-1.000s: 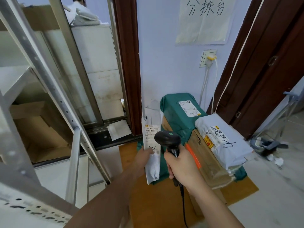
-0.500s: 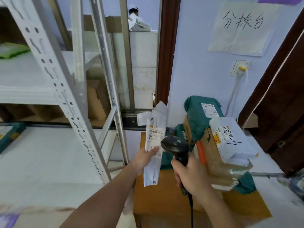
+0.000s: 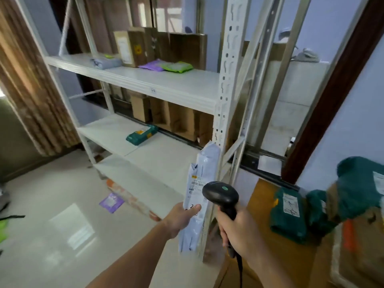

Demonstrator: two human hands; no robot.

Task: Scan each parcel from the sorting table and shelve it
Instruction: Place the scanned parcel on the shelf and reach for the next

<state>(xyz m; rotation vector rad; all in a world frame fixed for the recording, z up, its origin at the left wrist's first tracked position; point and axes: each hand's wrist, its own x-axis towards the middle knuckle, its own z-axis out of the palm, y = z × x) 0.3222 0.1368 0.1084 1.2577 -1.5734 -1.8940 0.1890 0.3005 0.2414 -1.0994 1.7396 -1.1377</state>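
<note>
Several parcels already lie on the shelf (image 3: 145, 80). The left hand (image 3: 182, 215) pinches a pale mailer (image 3: 199, 183) beside its post, the right hand (image 3: 239, 229) wraps the scanner (image 3: 220, 194). More wait on the table (image 3: 261, 204) right of it.

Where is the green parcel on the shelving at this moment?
In the head view, the green parcel lies alone on the rack's second-lowest shelf, left of centre, before a row of cardboard boxes.

glossy plastic parcel (image 3: 199, 196), matt black scanner (image 3: 221, 194)

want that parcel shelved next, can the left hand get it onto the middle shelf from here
Probably yes: the left hand holds the parcel upright in front of the middle shelf, whose near part looks bare. The upright post stands just to its right.
</note>
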